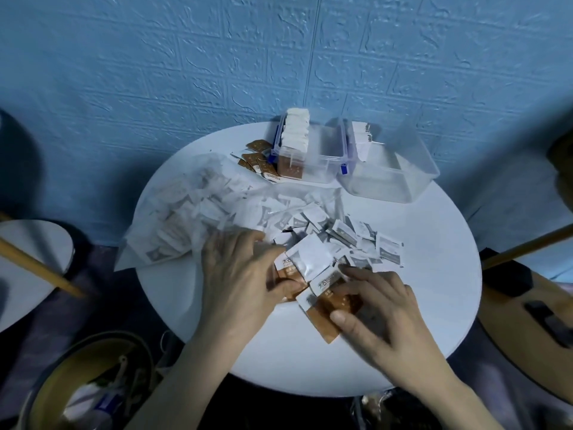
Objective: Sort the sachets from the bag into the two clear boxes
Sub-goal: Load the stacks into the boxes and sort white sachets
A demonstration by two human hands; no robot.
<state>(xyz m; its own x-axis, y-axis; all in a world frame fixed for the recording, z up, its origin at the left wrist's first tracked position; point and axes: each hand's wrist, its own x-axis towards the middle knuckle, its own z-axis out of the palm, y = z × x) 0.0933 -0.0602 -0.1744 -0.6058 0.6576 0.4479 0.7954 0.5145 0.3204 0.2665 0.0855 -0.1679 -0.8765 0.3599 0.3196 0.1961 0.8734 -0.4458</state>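
A clear plastic bag point(186, 212) full of sachets lies on the left of the round white table point(418, 321). Loose grey-and-white sachets point(350, 237) spill from its mouth across the middle. My left hand point(238, 280) pinches brown-and-white sachets point(297, 268) at the near side of the pile. My right hand point(381, 308) grips a brown sachet point(325, 308) between thumb and fingers. At the back stand two clear boxes: the left box point(322, 162) holds a row of brown sachets, the right box point(412, 178) a few grey ones.
Several brown sachets point(257, 156) lie on the table left of the left box. A blue wall rises right behind the boxes. A round bin point(93, 383) sits on the floor at lower left, and a wooden pole point(40, 265) crosses the left side.
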